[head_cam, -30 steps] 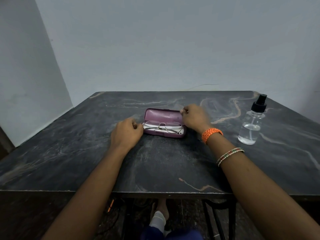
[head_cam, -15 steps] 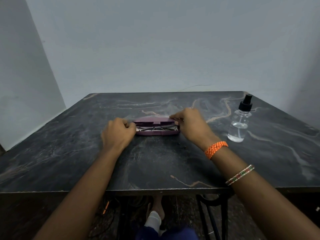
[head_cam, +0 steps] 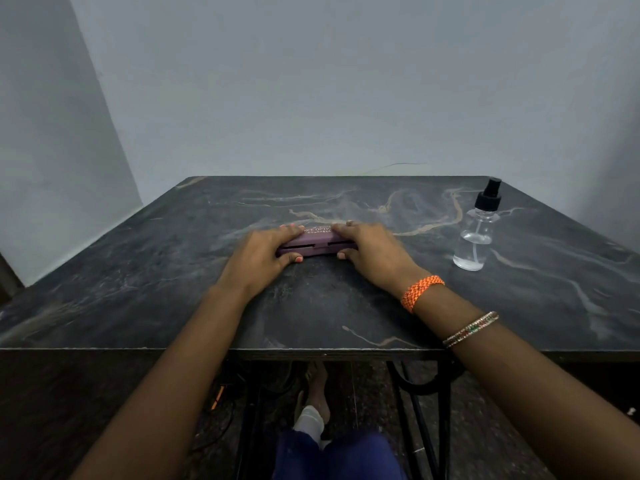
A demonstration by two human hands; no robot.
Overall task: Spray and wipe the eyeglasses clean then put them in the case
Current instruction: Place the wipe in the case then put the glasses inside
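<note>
Lying crosswise on the table point(head_cam: 173, 271), closed case point(head_cam: 317, 241), both hands gripping its ends.

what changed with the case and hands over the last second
The purple case went from open, glasses visible inside, to lid down and shut. Left hand and right hand moved from its ends onto it, fingers over the lid, thumbs at the front. The spray bottle stayed upright on the table.

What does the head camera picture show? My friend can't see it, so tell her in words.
Two hands, the left hand and right hand, press a closed purple glasses case on a dark marbled table. A clear spray bottle stands upright to the right, untouched.
</note>
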